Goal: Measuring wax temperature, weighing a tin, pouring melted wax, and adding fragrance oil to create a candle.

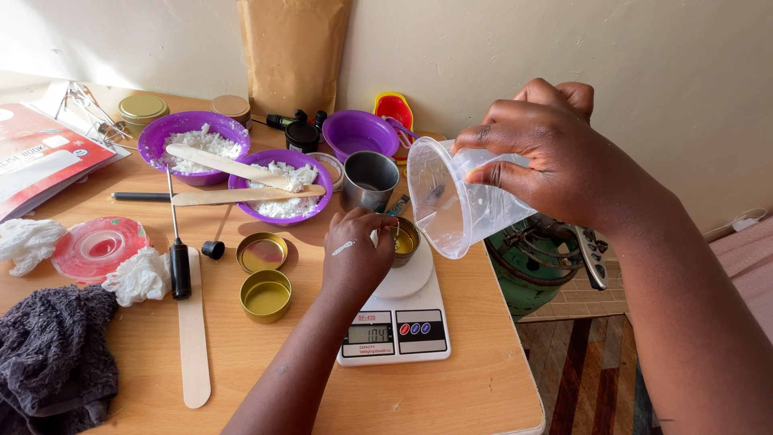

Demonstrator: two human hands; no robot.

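Your right hand (555,153) grips the clear plastic cup (455,197) tipped mouth-down-left, just upper right of the small gold tin (404,240) — your left hand (357,258) pinches its wick.

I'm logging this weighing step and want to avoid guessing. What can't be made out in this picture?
- Head view: most of the small tin on the scale is covered by the left hand.
- Any liquid in the tilted clear cup, held by the right hand, is too faint to tell.
- The green stove is hidden behind the right arm and cup.
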